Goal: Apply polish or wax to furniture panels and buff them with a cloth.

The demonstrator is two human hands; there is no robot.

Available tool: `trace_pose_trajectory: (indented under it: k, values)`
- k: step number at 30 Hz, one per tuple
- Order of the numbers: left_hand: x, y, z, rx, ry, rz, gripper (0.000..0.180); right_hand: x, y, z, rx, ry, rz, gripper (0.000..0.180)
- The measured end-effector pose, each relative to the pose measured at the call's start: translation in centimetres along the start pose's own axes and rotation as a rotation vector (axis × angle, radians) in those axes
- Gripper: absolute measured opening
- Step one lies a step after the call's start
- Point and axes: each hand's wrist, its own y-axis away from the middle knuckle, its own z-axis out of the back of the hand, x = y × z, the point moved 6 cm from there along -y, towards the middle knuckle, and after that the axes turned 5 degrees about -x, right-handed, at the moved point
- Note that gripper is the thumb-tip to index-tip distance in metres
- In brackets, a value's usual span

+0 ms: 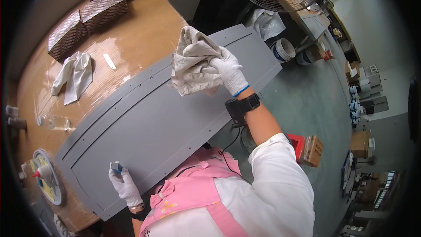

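Your right hand [230, 72], gloved in white, grips a crumpled grey rag [193, 63] and presses it onto the far end of the long grey panel [166, 114]. The panel lies across the brown counter [136, 39]. Your left hand [124, 184] pinches a small blue block [115, 166] at the panel's near edge.

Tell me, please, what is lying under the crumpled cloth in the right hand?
The crumpled cloth, held in the gloved right hand, rests on the long grey panel. The patch of panel beneath it is covered and cannot be seen.
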Motion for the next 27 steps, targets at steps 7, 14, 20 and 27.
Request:
trace_pose_trajectory:
  k: [7, 14, 20, 27]
  values:
    - [-2.8, 3.8, -12.0, -0.049, -0.118, -0.100, 0.039, 2.0, 6.5, 18.5, -0.237, 1.079, 0.582, 0.039]
    - [-3.1, 5.1, -16.4, -0.176, -0.470, -0.307, 0.045, -8.9, 7.4, 15.8, 0.015, 1.193, 0.770, 0.032]
    - [-1.6, 4.9, -15.2, -0.210, -0.507, -0.257, 0.048, -11.1, -3.8, 31.1, -0.553, 1.418, 0.446, 0.033]
    - [-2.9, 5.0, -16.4, -0.195, -0.579, -0.300, 0.047, -10.5, -12.0, 39.4, -0.488, 1.637, 0.325, 0.027]
